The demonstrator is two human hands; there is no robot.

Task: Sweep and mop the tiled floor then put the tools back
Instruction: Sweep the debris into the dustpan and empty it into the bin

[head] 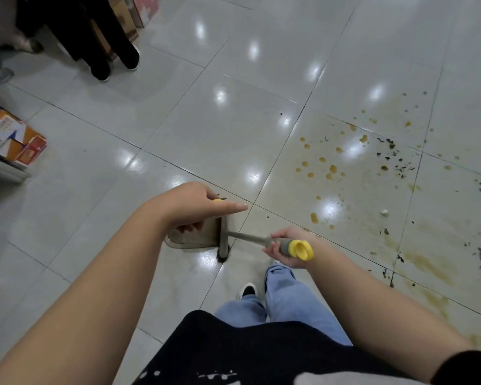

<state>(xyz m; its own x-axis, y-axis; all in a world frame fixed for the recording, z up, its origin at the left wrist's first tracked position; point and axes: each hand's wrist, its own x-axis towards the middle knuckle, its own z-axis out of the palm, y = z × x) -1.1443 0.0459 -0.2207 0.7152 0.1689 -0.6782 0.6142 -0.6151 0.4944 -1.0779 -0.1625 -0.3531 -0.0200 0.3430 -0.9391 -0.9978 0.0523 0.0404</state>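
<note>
My right hand (285, 247) grips the grey, yellow-capped handle of a broom (278, 243); its dark brush head (223, 252) rests on the tiles beside the dustpan. My left hand (197, 208) holds the yellow-tipped top of the grey dustpan's (195, 237) handle, with the index finger stretched out straight. The dustpan stands on the pale tiled floor (206, 120) just ahead of my feet. To the right, brown spilled drops and smears (331, 168) and dark scattered debris (395, 159) cover several tiles.
Another person's dark-trousered legs (114, 56) stand at the top left by a piece of furniture. Colourful cardboard boxes (11, 140) sit on a low ledge at the left edge. My own legs in blue jeans (278, 301) are below the tools.
</note>
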